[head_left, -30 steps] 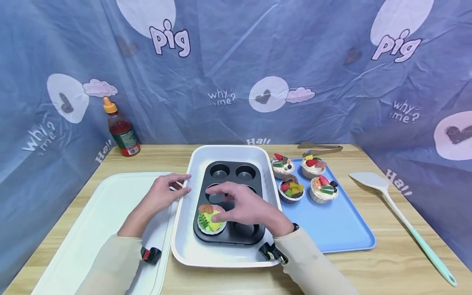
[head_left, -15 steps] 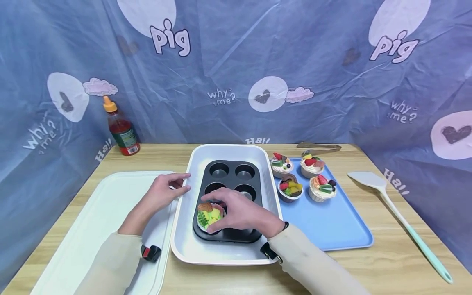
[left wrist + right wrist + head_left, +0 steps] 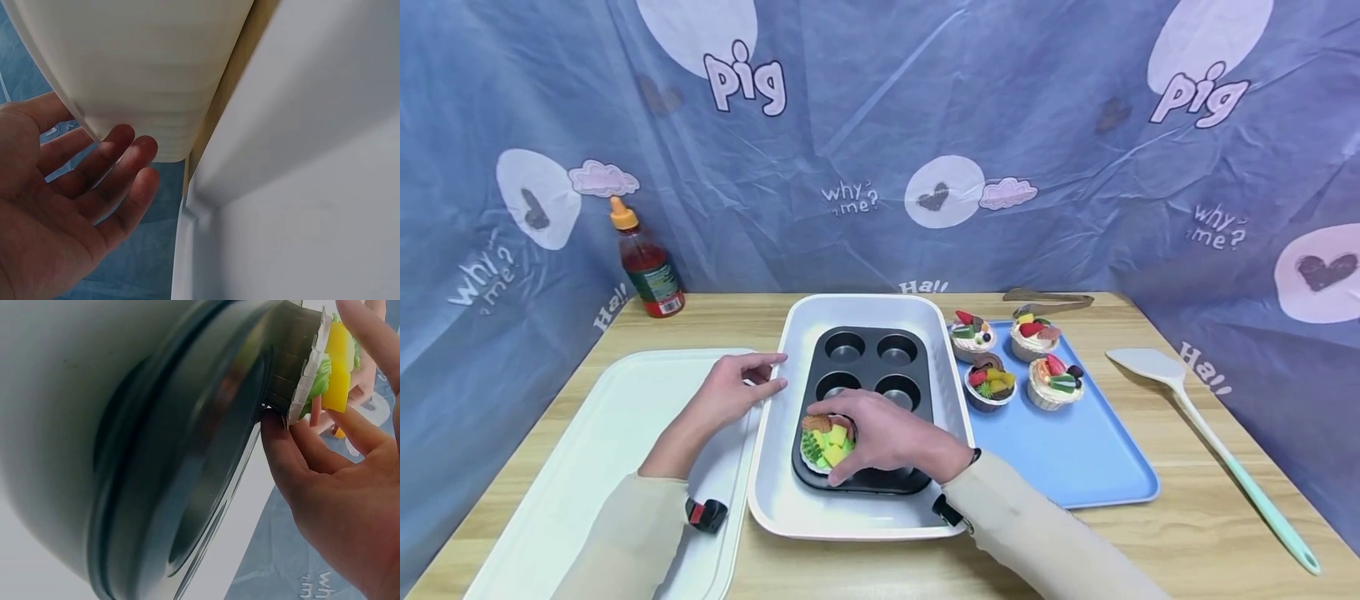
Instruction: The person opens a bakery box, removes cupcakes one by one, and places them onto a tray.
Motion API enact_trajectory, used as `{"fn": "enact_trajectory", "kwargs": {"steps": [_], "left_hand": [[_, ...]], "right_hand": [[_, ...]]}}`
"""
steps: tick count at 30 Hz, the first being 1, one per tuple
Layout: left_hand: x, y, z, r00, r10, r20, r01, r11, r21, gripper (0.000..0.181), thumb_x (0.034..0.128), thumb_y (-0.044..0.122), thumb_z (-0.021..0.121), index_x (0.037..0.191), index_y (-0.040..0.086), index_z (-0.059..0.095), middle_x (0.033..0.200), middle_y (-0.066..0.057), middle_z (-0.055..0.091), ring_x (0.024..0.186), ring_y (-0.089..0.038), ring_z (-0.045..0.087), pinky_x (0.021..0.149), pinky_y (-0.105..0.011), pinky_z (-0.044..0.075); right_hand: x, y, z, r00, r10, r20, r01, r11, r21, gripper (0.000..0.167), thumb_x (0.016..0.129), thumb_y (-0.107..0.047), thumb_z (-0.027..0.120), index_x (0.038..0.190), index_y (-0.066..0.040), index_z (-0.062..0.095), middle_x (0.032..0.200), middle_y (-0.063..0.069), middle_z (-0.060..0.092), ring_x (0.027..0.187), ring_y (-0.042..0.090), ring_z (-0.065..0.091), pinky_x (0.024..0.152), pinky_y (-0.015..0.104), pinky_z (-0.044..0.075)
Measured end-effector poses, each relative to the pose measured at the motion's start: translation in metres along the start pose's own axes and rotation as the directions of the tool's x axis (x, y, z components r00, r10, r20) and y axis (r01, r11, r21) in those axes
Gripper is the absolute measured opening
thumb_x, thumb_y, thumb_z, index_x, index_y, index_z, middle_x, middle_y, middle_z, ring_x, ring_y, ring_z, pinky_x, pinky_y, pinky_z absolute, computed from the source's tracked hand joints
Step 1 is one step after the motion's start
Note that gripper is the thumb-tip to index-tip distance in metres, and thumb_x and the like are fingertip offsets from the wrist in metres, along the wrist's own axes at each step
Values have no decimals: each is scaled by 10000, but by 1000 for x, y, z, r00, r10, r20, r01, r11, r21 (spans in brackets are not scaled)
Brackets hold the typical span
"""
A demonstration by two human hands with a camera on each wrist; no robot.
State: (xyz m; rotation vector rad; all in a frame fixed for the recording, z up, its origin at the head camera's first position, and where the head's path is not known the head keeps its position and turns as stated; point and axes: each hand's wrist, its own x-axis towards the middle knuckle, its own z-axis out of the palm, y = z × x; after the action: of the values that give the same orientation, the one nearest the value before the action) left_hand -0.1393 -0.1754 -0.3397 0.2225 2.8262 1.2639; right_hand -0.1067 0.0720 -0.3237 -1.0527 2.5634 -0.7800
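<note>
A cupcake topped with yellow cubes, green leaves and a brown biscuit sits at the front-left cup of a black muffin tin. My right hand grips its sides between thumb and fingers. In the right wrist view, fingertips press against the cupcake's pleated white wrapper, part of which stands above the tin. The tin lies inside a deep white pan. My left hand touches that pan's left rim with thumb and index fingertip; its fingers are loosely bent in the left wrist view.
A blue tray at right carries several fruit-topped cupcakes. Beyond it lie tongs and a white-and-mint spatula. A white tray is at left, and a red sauce bottle stands behind.
My right hand has come down and left from above the tin, and its thumb and fingers now surround the cupcake. The left hand has stayed at the pan's rim.
</note>
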Motion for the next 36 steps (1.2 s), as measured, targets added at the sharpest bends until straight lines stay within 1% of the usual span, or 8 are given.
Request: {"fn": "enact_trajectory", "kwargs": {"steps": [5,12,19,26,32,36], "left_hand": [[-1,0,1,1000,3,-4,-3,1000,1,406,927,156,724,1317,57,670,994,-124,684,952,-240,630,752,-296,530],[-1,0,1,1000,5,-9,-5,1000,-4,401,927,146,723,1310,44,671,986,-126,682,942,-239,629,752,-300,525],[0,0,1,1000,8,-11,-8,1000,-8,401,924,141,724,1308,37,670,986,-131,680,938,-241,629,734,-301,525],[-1,0,1,1000,-1,-10,1,1000,-8,405,922,145,729,1310,44,672,991,-130,682,942,-243,627,727,-293,525],[0,0,1,1000,2,-12,-2,1000,-13,404,918,142,733,1306,45,675,977,-127,680,934,-242,628,710,-296,523],[0,1,1,1000,-3,-14,3,1000,-13,406,919,147,733,1309,49,674,979,-126,677,937,-241,628,707,-297,521]], "right_hand": [[1,0,1,1000,-7,0,7,1000,-6,780,710,-255,935,1406,-154,597,1267,-33,649,1088,74,565,997,279,476],[3,1,2,1000,-9,22,9,1000,15,767,744,-231,911,1427,-143,574,1290,-28,641,1087,64,549,1007,269,467],[2,1,2,999,-17,30,15,999,45,747,778,-209,884,1444,-130,556,1279,-12,638,1041,75,530,906,218,462],[2,0,1,999,-7,42,4,998,58,740,808,-202,860,1464,-113,530,1345,11,624,1101,90,539,965,240,462],[2,0,-1,999,14,48,-19,994,112,740,812,-159,853,1470,-95,520,1381,18,613,1133,109,559,1028,276,462],[1,1,-2,998,48,49,-55,987,153,743,809,-152,855,1470,-97,521,1410,25,598,1166,123,560,1077,320,442]]}}
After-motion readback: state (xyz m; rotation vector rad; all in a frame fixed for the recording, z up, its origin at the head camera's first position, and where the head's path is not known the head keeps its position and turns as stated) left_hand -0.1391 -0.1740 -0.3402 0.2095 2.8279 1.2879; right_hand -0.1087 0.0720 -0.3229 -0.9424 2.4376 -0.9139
